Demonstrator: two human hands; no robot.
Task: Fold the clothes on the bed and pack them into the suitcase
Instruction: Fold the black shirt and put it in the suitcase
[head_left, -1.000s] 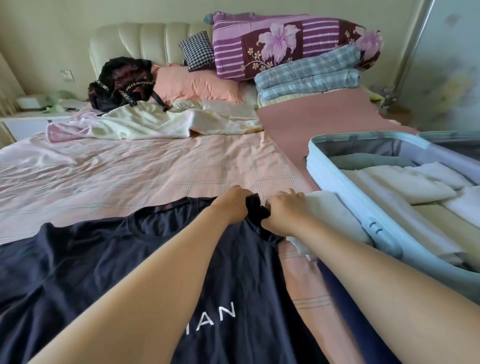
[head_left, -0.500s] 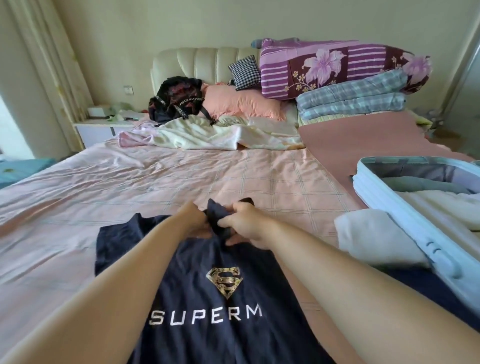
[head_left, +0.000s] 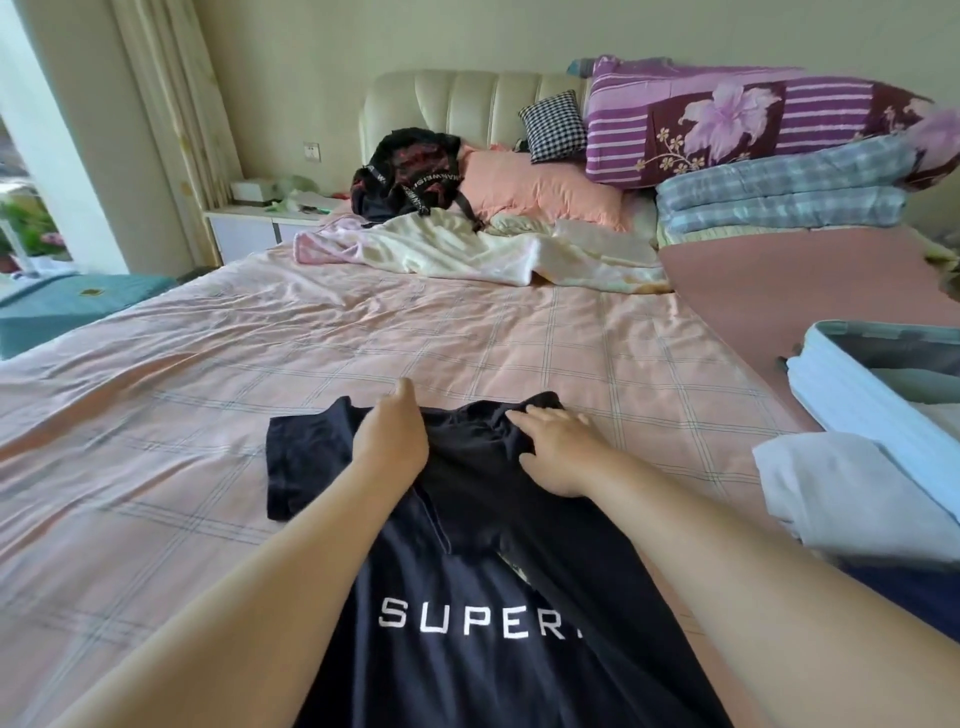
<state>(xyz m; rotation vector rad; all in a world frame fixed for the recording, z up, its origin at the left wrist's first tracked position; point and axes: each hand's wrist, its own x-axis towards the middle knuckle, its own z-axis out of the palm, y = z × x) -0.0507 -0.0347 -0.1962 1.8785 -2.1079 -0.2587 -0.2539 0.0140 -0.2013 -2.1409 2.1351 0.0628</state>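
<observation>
A navy T-shirt (head_left: 467, 597) with white "SUPER" lettering lies on the pink checked bed sheet (head_left: 260, 364) right in front of me. Its right side is folded inward over the chest. My left hand (head_left: 392, 434) rests on the collar area with its fingers stretched forward. Next to it, my right hand (head_left: 553, 449) lies flat with spread fingers on the folded-over part. The light blue suitcase (head_left: 831, 384) lies open at the right edge of the bed, with folded pale clothes inside. A folded white garment (head_left: 841, 493) sits just in front of it.
Crumpled pale clothes (head_left: 467, 249) and a black bag (head_left: 410, 176) lie near the headboard. Pillows and folded quilts (head_left: 779, 156) are stacked at the back right. A white nightstand (head_left: 249, 223) and a teal seat (head_left: 62, 306) stand to the left of the bed.
Both hands let go of the pinched sleeve fabric and now lie on the shirt. The sleeve side has been folded inward. My view has swung left, so the suitcase sits farther right.
</observation>
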